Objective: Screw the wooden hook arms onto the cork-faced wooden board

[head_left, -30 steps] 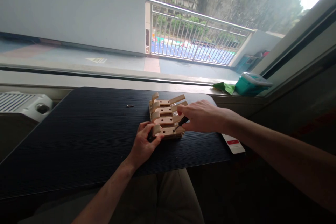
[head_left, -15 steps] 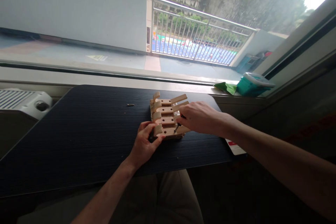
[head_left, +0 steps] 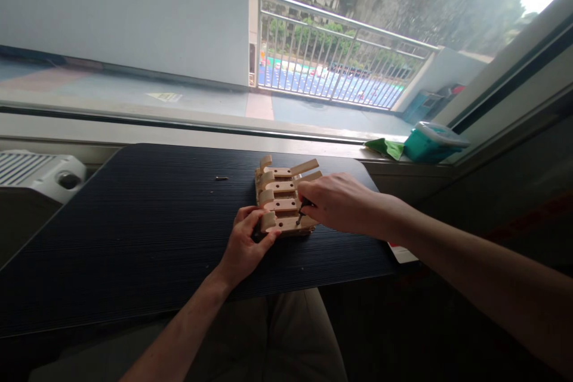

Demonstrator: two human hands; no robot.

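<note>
On the dark table lies a wooden block assembly (head_left: pixel 282 204) with several parallel slats, each with a curved piece at its left end and dark holes along it. My left hand (head_left: pixel 245 240) grips its near left corner, thumb along the front edge and fingers around the left side. My right hand (head_left: pixel 333 198) is closed around the handle of a screwdriver (head_left: pixel 300 215), mostly hidden in the fist. The screwdriver's tip meets the nearest slat close to its right hole. A loose screw (head_left: pixel 221 178) lies on the table to the left of the block.
The black table (head_left: pixel 147 227) stands against a window sill. A teal box with a clear lid (head_left: pixel 433 143) and a green packet (head_left: pixel 385 148) rest on the sill at right. A white card (head_left: pixel 403 253) lies by the table's right edge. A white appliance (head_left: pixel 42 173) stands left.
My right hand has turned slightly on the screwdriver, so more of the dark handle shows. My left hand and the wooden assembly stay in place.
</note>
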